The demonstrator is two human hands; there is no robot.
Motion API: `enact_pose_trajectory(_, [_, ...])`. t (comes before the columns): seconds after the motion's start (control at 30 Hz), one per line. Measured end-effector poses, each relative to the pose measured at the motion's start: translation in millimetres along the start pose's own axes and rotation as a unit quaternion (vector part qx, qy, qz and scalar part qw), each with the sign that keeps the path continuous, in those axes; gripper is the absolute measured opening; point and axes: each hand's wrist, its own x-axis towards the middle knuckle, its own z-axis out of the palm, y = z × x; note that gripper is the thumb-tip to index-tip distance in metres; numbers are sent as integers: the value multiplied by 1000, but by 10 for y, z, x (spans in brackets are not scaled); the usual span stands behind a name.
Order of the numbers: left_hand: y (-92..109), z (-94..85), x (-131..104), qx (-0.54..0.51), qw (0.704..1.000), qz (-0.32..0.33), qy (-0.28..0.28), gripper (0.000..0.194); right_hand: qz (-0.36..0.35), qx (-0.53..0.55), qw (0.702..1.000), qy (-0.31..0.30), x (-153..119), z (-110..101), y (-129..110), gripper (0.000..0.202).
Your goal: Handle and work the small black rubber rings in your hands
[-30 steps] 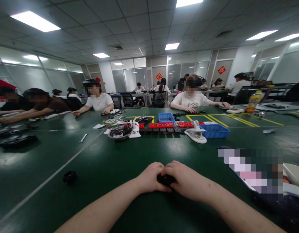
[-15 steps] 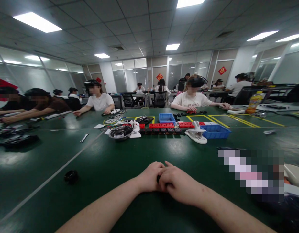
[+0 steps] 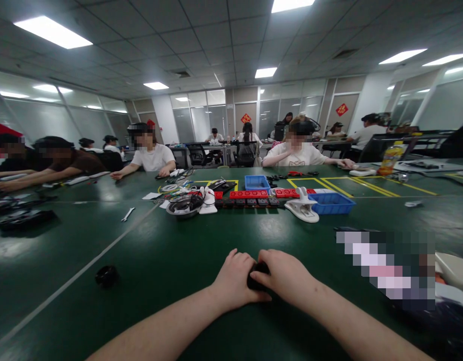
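Observation:
Both hands meet over the near middle of the green table (image 3: 171,260). Between them is a small black rounded object (image 3: 258,276), partly covered by fingers, so its kind is unclear. My left hand (image 3: 236,278) curls around its left side, the thumb reaching below it. From the right, my right hand (image 3: 286,273) grips it with bent fingers and thumb. Off to the left, a shiny black ring-shaped piece (image 3: 106,276) lies apart from both hands.
Beyond the hands stand red and black power-strip-like blocks (image 3: 250,194), a white clamp-like stand (image 3: 302,206), a blue bin (image 3: 332,203) and a bowl of cables (image 3: 184,204). A wrench (image 3: 128,214) lies left. Co-workers sit across the table.
My hands have shifted slightly apart, and more of the black object shows between them. The co-worker opposite has raised a hand toward the head.

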Motion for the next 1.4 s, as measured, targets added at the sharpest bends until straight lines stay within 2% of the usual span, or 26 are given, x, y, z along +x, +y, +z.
enact_pose_trajectory(0.17, [6, 21, -1, -5, 1000, -3, 8, 54, -2, -10, 1000, 0, -4, -16, -25, 19])
enact_pose_trajectory(0.33, [-39, 24, 20, -33, 999, 8, -15, 52, -27, 21, 999, -33, -17, -61, -2, 21])
enact_pose_trajectory(0.6, [-139, -64, 65, -93, 988, 87, -84, 43, -207, 96, 972, -55, -74, -124, 56, 30])
enact_pose_trajectory(0.7, [-158, -82, 75, -89, 986, 98, -103, 49, -261, 119, 956, -66, -69, -50, 10, 27])
enact_pose_trajectory(0.8, [-160, -72, 83, -77, 988, 79, -109, 59, -286, 130, 947, -66, -46, 88, -26, 26])
enact_pose_trajectory(0.93, [-159, -54, 85, -65, 990, 81, -100, 57, -273, 132, 950, -68, -37, 167, -33, 26])
enact_pose_trajectory(1.03, [-162, -67, 74, -65, 986, 111, -105, 56, -270, 154, 949, -57, -70, 57, -45, 23])
enact_pose_trajectory(1.1, [-157, -85, 60, -86, 984, 121, -98, 61, -251, 159, 955, -20, -100, -58, -55, 19])
enact_pose_trajectory(1.23, [-118, -106, 34, -103, 987, 101, -70, 73, -135, 136, 981, 32, -122, -189, -39, 16])
enact_pose_trajectory(1.3, [-91, -98, 29, -82, 992, 84, -52, 76, -81, 107, 991, 23, -104, -154, -15, 23])
enact_pose_trajectory(1.4, [-57, -67, 26, -57, 995, 67, -35, 71, -30, 65, 997, -7, -53, -32, 6, 26])
